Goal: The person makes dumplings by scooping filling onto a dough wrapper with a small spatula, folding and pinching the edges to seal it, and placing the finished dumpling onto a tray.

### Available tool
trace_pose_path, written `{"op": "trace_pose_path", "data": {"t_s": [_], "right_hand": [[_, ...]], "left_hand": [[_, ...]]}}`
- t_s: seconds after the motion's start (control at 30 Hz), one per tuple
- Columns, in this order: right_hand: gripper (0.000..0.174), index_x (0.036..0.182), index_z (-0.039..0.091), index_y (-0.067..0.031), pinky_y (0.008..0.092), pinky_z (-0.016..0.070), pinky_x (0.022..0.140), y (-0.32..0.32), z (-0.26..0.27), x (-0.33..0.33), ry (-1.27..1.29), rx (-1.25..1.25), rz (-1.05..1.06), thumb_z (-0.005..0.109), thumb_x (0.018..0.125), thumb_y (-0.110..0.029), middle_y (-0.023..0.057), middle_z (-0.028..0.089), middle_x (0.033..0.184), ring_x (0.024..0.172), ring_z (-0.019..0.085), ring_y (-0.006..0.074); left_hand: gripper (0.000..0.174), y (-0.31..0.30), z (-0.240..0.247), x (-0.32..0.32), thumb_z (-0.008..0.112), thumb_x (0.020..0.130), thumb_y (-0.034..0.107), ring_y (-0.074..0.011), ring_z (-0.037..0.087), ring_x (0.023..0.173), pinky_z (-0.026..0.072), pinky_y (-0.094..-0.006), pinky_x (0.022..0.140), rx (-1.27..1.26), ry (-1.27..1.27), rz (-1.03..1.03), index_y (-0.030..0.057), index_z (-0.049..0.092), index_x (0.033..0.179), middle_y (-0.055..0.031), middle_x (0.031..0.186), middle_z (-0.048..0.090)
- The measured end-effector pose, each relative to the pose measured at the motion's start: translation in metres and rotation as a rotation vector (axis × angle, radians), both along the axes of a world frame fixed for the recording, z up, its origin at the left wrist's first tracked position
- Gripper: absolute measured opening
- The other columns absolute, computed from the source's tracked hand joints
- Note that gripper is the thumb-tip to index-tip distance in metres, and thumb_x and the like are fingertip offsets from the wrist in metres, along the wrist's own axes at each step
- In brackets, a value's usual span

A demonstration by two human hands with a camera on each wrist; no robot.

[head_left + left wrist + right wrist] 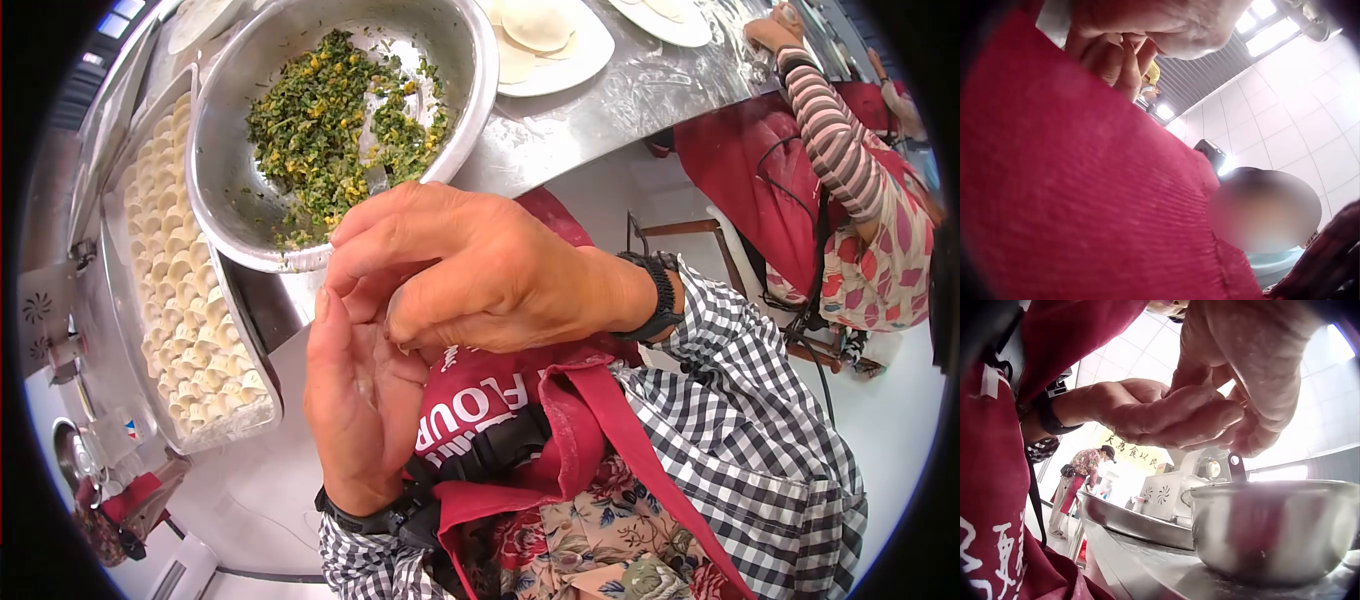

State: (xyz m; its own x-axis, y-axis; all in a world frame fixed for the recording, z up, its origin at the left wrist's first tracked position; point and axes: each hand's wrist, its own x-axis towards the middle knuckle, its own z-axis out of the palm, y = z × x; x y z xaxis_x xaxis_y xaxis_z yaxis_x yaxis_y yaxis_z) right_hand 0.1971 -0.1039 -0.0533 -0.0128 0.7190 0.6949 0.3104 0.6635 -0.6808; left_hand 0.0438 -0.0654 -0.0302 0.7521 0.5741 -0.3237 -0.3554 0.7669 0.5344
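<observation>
Right hand (490,265) curls over left hand (358,400) near a metal bowl (222,160); whether fingers (400,235) pinch anything is hidden.

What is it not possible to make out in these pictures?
Head view: what, if anything, lies between left hand and right hand, which cover it.
Head view: rest of rightmost plate; top edge cuts it.
Right wrist view: contents of metal bowl; its wall hides them.
Left wrist view: face; blurred.
</observation>
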Motion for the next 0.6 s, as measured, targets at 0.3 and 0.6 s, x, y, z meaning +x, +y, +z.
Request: {"op": "trace_pose_path", "data": {"t_s": [0.3, 0.6], "right_hand": [[0.009, 0.071, 0.060, -0.0033, 0.0399, 0.0441, 0.080, 0.000, 0.000, 0.004, -0.005, -0.026, 0.027, 0.065, 0.065, -0.005, 0.0109, 0.060, 0.101, 0.094, 0.055, 0.0301], [0.010, 0.072, 0.061, -0.0054, 0.0390, 0.0436, 0.082, -0.004, -0.006, 0.003, -0.005, -0.038, -0.015, 0.066, 0.063, -0.005, 0.0099, 0.059, 0.099, 0.098, 0.054, 0.0292]], "left_hand": [[0.060, -0.001, 0.005, 0.003, 0.027, 0.095, 0.045, -0.0289, 0.050, 0.112, 0.0396, -0.0422, 0.096, -0.047, 0.084, -0.031, -0.0057, 0.033, 0.127, -0.0177, 0.124, 0.047], [0.062, -0.006, 0.002, 0.001, 0.027, 0.094, 0.046, -0.0314, 0.052, 0.109, 0.0410, -0.0453, 0.094, -0.075, 0.172, -0.067, -0.0074, 0.038, 0.124, -0.0191, 0.119, 0.050]]}}
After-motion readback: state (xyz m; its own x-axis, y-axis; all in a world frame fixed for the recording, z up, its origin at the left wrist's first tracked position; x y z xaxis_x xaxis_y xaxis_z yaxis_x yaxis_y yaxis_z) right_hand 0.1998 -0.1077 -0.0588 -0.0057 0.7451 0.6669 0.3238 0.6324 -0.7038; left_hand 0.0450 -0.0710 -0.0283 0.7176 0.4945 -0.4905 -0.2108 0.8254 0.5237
